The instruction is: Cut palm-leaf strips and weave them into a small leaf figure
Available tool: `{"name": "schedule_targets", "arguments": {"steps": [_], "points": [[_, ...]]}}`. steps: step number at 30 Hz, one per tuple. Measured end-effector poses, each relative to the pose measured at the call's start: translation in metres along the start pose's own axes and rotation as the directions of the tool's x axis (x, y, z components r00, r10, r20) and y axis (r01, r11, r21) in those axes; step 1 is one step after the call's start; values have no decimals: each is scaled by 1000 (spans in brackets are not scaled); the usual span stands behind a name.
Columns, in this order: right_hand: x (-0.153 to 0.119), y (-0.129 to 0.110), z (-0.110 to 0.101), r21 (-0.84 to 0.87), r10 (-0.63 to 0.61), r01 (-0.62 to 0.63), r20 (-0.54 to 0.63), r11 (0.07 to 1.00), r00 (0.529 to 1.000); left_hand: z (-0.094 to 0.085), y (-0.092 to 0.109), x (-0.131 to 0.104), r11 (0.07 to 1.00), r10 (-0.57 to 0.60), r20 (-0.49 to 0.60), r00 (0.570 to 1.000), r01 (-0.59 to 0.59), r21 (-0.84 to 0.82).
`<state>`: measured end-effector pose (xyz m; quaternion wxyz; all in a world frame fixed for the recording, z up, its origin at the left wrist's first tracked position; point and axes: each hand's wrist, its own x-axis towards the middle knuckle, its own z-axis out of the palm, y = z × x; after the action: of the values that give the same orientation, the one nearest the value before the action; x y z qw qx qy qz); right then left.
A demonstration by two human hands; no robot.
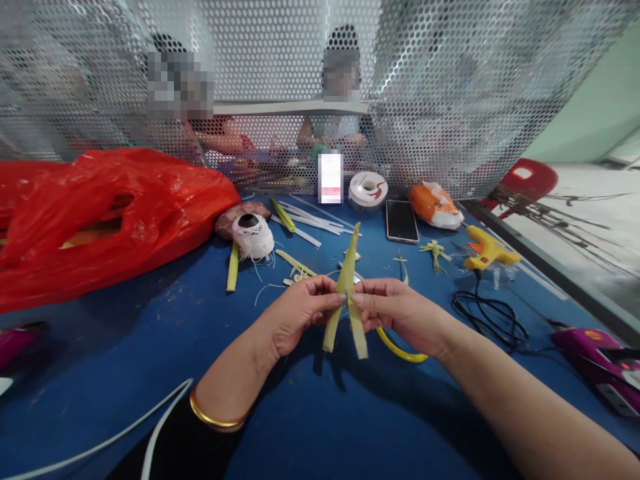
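Observation:
A pale green leaf strip (349, 267) stands upright between my hands, whole at its pointed top and split into two legs below. My left hand (300, 310) pinches the left leg between thumb and fingers. On the other leg, my right hand (400, 310) has a similar pinch. Beneath the right hand a yellow curved handle (407, 357) shows in part; the rest of it is hidden. Just beyond my hands lie cut leaf pieces (295, 261). A small woven leaf figure (436, 255) rests farther right.
Left is a red plastic bag (115, 220), near a roll of white string (253, 237). A ribbon spool (369, 190), a phone (401, 221) and an orange packet (436, 205) line the back. Right are a yellow glue gun (490, 250) and purple power strip (603, 363). People sit behind perforated mesh (280, 67).

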<state>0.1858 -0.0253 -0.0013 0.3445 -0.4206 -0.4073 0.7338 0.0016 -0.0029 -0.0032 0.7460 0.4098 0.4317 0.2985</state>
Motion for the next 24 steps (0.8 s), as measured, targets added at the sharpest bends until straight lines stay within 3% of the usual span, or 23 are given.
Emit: {"name": "schedule_targets", "arguments": {"steps": [7, 12, 17, 20, 24], "points": [[5, 5, 4, -50, -147, 141, -153, 989, 977, 0, -4, 1, 999, -29, 83, 996, 26, 38], [5, 5, 10, -146, -167, 147, -136, 978, 977, 1, -6, 0, 996, -71, 146, 987, 77, -34], [4, 4, 11, -201, -136, 115, -95, 973, 986, 2, -4, 0, 996, -71, 108, 992, 76, -42], [4, 4, 7, -135, -70, 59, -75, 989, 995, 2, -3, 0, 995, -77, 77, 994, 81, -51], [4, 6, 0, -15, 21, -21, 10, 1000, 1000, 1, -3, 1, 996, -71, 124, 990, 77, -51]]}}
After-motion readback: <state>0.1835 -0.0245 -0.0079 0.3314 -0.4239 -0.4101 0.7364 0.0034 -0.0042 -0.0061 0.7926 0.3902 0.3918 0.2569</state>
